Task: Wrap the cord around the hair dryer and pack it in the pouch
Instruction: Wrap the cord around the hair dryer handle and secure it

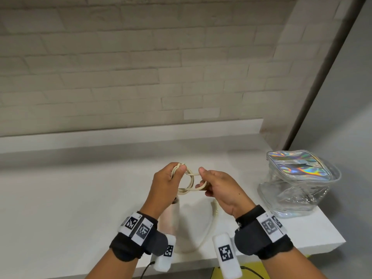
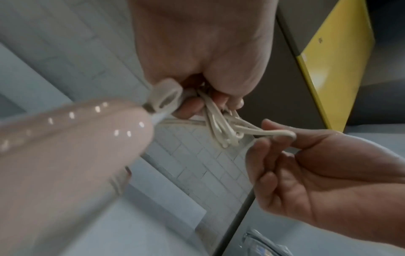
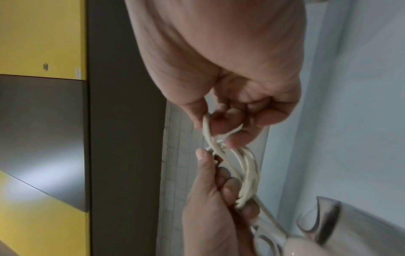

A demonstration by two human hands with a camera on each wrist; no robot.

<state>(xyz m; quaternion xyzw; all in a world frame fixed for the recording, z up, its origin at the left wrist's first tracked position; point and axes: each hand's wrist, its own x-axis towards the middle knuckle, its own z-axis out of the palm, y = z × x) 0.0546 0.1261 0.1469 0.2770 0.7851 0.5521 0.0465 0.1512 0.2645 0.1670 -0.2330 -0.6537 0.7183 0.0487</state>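
My left hand point(image 1: 178, 168) grips a small coil of cream cord point(image 1: 190, 181) above the white counter point(image 1: 70, 198). My right hand point(image 1: 201, 179) pinches a strand of the same coil from the right side. The pale pink hair dryer point(image 1: 170, 215) sits below my left wrist, mostly hidden by it. In the left wrist view its handle point(image 2: 65, 147) and hanging loop point(image 2: 165, 99) lie right at my left fingers point(image 2: 190, 107), beside the cord point(image 2: 219, 129). In the right wrist view the cord point(image 3: 248, 166) runs between both hands, near the dryer's grey nozzle point(image 3: 326, 220). A slack length of cord point(image 1: 210, 228) trails on the counter.
A clear pouch with a holographic silver top point(image 1: 298, 178) stands at the counter's right end, close to the edge. A white brick wall point(image 1: 141, 67) rises behind a low ledge. Yellow cabinet fronts point(image 3: 39, 34) lie below the counter.
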